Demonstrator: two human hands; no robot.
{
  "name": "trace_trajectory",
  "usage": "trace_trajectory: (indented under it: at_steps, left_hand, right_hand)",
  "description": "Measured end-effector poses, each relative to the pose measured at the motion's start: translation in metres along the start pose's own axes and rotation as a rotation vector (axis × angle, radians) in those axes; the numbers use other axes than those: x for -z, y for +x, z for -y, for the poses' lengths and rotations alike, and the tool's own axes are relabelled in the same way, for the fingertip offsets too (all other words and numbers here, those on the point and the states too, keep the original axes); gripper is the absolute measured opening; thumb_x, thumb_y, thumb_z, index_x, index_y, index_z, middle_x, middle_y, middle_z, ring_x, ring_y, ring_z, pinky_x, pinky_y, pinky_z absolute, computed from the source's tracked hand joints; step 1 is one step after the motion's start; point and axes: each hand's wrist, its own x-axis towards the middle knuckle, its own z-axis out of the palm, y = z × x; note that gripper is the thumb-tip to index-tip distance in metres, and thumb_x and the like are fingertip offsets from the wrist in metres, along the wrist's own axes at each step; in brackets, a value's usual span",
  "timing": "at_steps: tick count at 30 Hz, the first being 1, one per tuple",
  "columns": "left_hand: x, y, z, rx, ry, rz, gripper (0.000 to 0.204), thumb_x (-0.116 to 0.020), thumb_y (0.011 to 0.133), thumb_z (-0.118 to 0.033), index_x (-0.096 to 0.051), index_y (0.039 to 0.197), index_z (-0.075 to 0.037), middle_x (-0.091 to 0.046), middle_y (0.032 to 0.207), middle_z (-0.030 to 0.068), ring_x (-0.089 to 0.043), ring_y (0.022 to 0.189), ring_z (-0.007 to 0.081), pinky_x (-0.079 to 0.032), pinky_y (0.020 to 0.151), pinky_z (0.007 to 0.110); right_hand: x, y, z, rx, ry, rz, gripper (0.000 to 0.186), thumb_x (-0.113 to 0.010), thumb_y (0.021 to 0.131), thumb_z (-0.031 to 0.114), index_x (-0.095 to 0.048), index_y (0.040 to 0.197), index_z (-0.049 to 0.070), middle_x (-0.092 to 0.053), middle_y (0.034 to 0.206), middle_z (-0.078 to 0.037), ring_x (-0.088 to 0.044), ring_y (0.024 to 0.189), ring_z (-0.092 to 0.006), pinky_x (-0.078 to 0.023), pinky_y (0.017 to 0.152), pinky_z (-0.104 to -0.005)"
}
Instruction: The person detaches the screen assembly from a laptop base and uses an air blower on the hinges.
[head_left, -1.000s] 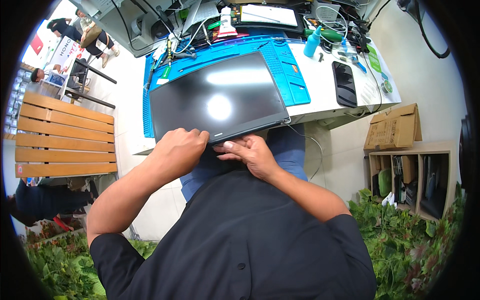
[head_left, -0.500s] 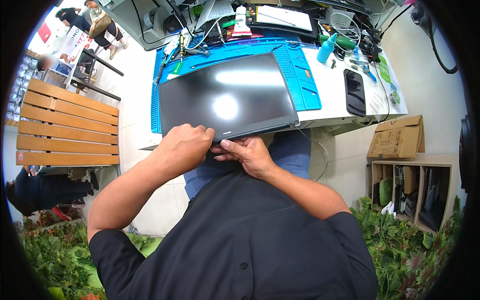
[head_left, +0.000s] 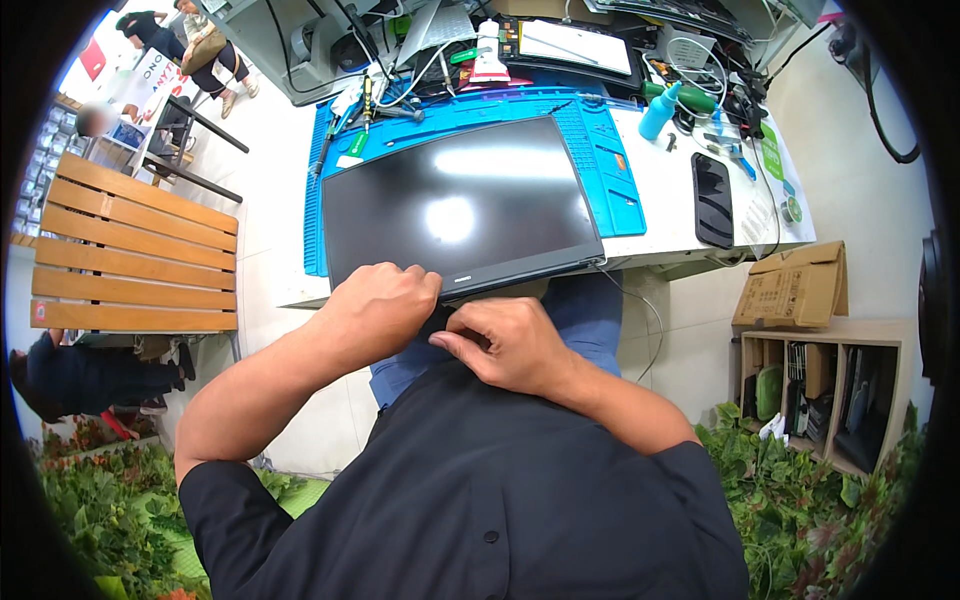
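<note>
A black laptop screen point(head_left: 400, 220) lies tilted across the blue mat, its near edge reaching over the table's front. My left hand point(head_left: 388, 305) is closed at that near edge, left of the middle, with its fingertips hidden. My right hand point(head_left: 512, 342) hangs just below the edge, apart from the screen and close to my shirt. Its fingers are curled and the thumb points left; whether anything is pinched in them cannot be made out. A thin cable point(head_left: 655, 318) comes off near the screen's right corner.
Under the screen is a blue work mat point(head_left: 622, 205). To the right lie a phone point(head_left: 712, 200) and a light-blue bottle point(head_left: 658, 115). Screwdrivers point(head_left: 367, 105), cables and a tablet-like device point(head_left: 575, 48) crowd the back. A slatted wooden bench point(head_left: 135, 245) stands left, a shelf point(head_left: 825, 385) right.
My right hand has come off the screen's near edge, moving down toward me, and its fingers have curled. My left hand stays at the edge, shifted slightly. The whole view has dropped a little.
</note>
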Motion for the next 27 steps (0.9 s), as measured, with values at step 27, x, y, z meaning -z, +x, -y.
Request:
trace_trajectory:
  at_steps: [27]
  left_hand:
    - [0.005,0.006,-0.001,0.012,0.011,0.088,0.009,-0.066,0.087,0.0,-0.065,0.095,0.001,-0.074,0.09,0.0201,-0.076,0.08,0.0385,-0.063,0.071,0.047]
  right_hand:
    - [0.06,0.067,0.007,0.357,-0.82,0.645,0.009,-0.07,0.083,0.008,-0.075,0.08,0.0,-0.074,0.085,-0.015,-0.077,0.086,-0.0307,-0.064,0.075,-0.0408]
